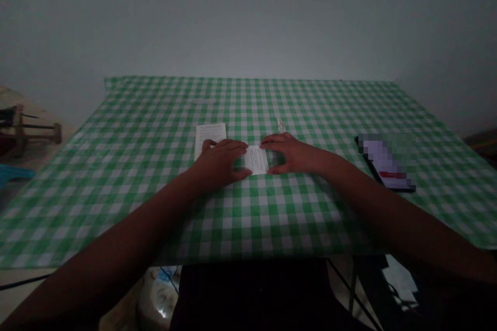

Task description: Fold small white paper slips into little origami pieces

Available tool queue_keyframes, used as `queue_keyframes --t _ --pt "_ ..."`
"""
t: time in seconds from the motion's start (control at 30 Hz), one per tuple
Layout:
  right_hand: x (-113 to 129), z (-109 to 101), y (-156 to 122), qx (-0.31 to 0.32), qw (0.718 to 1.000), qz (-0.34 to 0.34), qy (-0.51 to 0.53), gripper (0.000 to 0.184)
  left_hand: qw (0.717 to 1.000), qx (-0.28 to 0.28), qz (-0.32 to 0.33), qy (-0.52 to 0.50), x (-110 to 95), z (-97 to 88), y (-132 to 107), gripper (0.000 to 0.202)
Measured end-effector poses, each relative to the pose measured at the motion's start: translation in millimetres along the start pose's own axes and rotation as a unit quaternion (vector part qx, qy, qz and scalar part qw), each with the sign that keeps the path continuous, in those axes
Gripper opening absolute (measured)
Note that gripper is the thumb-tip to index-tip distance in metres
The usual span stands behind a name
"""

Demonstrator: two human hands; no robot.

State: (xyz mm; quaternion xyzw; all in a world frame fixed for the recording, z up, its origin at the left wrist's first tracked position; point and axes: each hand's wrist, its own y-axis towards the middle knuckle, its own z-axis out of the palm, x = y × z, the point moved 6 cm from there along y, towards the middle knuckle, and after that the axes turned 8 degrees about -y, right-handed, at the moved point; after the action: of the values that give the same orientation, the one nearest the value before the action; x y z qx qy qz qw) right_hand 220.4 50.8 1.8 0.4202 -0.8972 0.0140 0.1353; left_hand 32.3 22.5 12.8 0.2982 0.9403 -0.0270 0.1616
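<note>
Dark clothing (pixel 256 295) is seen nearest the camera, on the near side of the white card (pixel 256 160), which is set low over the checked tablecloth (pixel 155 114) between two bare hands. From the card's left, its near and far corners are met by the left hand (pixel 219 163), with thumb and fingertips parted widely; from the card's right, the opposite edge is met by the right hand (pixel 293 154), curved in a similar wide span. Whether the card is firmly gripped or merely touched cannot be told. Small print is borne by it, too blurred to be read. It is judged to be light, thin and fairly stiff, easily creased and apt to slide; it is best held by its left and right edges.

Far left of the card, a wooden frame (pixel 29 126) is seen, with a blue object (pixel 15 173) near it. Just left of the card and a little beyond it, a printed sheet (pixel 212 132) is partly covered by the left hand and could be snagged there. Beyond the card, slightly right, a small crumpled scrap (pixel 281 125) is found. Well right of the card, a phone (pixel 373 155) is laid, partly pixelated and out of the way.
</note>
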Motion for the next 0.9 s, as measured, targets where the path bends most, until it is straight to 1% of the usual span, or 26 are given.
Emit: queue_keyframes --t 0.1,0.13,0.17,0.23,0.27,0.33,0.43,0.47,0.57,0.73,0.8,0.9 --pt "1.0 -0.3 -5.5 0.025 1.0 0.015 0.007 0.088 1.0 -0.006 0.001 0.003 -0.1 -0.6 0.4 0.048" --pt "1.3 -0.8 -8.3 0.028 0.999 0.027 0.015 0.09 1.0 -0.006 0.001 0.003 -0.4 -0.9 0.6 0.048" --pt "2.1 -1.5 -11.5 0.027 0.999 0.041 0.023 0.088 1.0 -0.005 0.001 0.002 -0.8 -1.0 0.8 0.048" --pt "6.7 -4.0 -17.9 0.005 0.998 0.058 0.031 0.074 1.0 -0.001 0.0 0.002 -1.4 -1.2 1.1 0.048" --pt "11.8 -4.5 -20.5 -0.005 0.998 0.052 0.025 0.069 1.0 0.0 -0.001 0.002 -1.6 -1.3 1.2 0.048" --pt "23.2 -3.1 -24.2 -0.016 0.999 0.039 -0.016 0.071 1.0 -0.002 -0.002 0.004 -2.1 -1.7 1.0 0.047" --pt "33.8 1.8 -24.6 -0.023 0.994 0.054 -0.087 0.072 1.0 -0.004 -0.002 0.005 -2.7 -2.3 0.7 0.045" --pt "35.8 2.8 -23.4 -0.031 0.993 0.057 -0.102 0.07 1.0 -0.002 -0.002 0.005 -2.8 -2.3 0.7 0.045" --pt "35.5 5.1 -17.2 -0.052 0.988 0.072 -0.127 0.064 1.0 0.005 -0.001 0.004 -2.9 -2.1 1.4 0.047" --pt "25.6 4.7 -4.6 -0.056 0.982 0.121 -0.138 0.065 1.0 0.003 0.001 0.004 -3.1 -2.5 2.1 0.047" --pt "25.9 2.5 -1.0 -0.056 0.981 0.124 -0.136 0.059 1.0 -0.002 0.002 0.003 -3.3 -2.3 1.5 0.047" --pt "30.8 -1.9 -0.6 -0.068 0.979 0.13 -0.138 0.044 1.0 -0.007 0.003 0.003 -3.0 -1.1 0.3 0.047"
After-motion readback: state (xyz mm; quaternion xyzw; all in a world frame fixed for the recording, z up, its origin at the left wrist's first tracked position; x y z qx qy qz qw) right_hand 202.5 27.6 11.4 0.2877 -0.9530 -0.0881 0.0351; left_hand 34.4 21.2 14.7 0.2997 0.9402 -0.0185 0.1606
